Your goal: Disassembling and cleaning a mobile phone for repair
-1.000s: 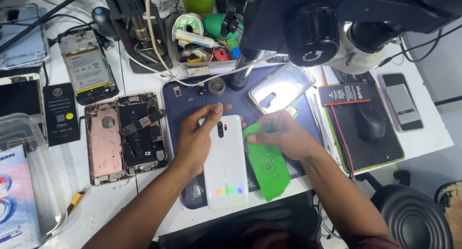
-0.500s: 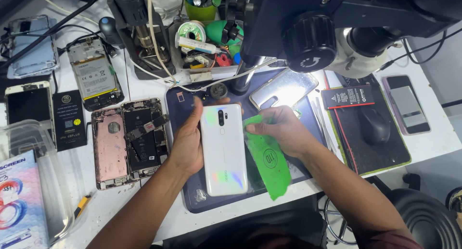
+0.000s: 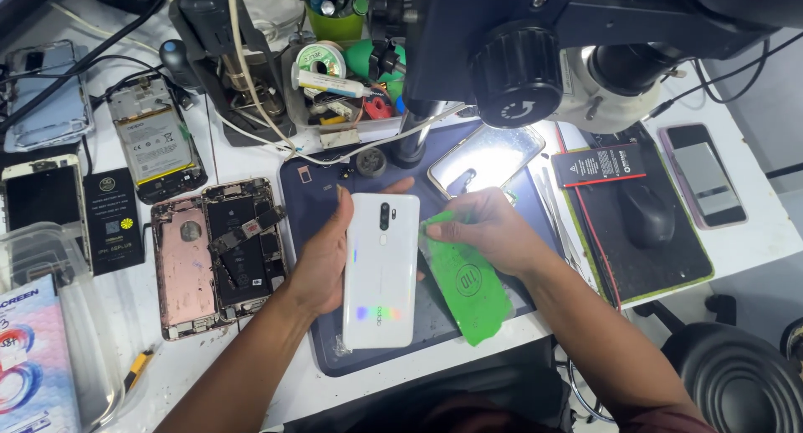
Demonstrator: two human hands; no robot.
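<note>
My left hand (image 3: 322, 249) grips a white phone (image 3: 382, 270) by its left edge, back side up with the camera strip at the top, over a dark blue work mat (image 3: 318, 190). My right hand (image 3: 489, 228) pinches the top end of a green protective film (image 3: 468, 278) that trails down and to the right beside the phone. The film lies partly on the mat, close to the phone's right edge.
A microscope (image 3: 569, 56) hangs over the mat's top right. An opened rose-coloured phone (image 3: 216, 253) lies left of the mat, with other phones and a battery (image 3: 159, 140) further left. A loose screen (image 3: 487, 158), a mouse (image 3: 646, 214) on a pad and tool clutter (image 3: 335, 81) surround the mat.
The white phone has turned more upright in my left hand and my right hand has drawn the green film off to the phone's right side. The camera has moved closer.
</note>
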